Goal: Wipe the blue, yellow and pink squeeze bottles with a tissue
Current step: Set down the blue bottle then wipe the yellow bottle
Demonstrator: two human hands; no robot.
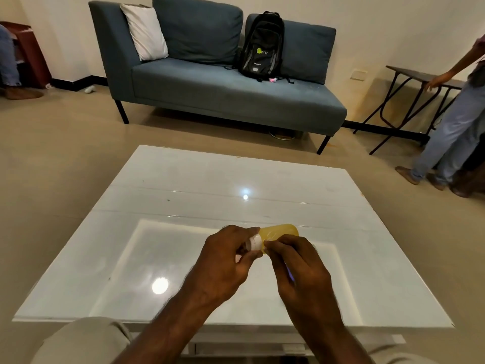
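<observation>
White glossy tabletop (210, 195) in foreground. Blue-grey sofa (223, 93) behind it, carrying a white cushion (144, 31) and an upright black backpack (262, 46). Dark side table (409, 74) at right, a standing person (456, 127) touching it.

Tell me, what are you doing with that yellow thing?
A person is holding a yellow squeeze bottle on its side over a glossy white table. The left hand grips the end with the white cap, and the right hand holds the bottle's body. No tissue shows clearly, and the blue and pink bottles are out of sight.
</observation>
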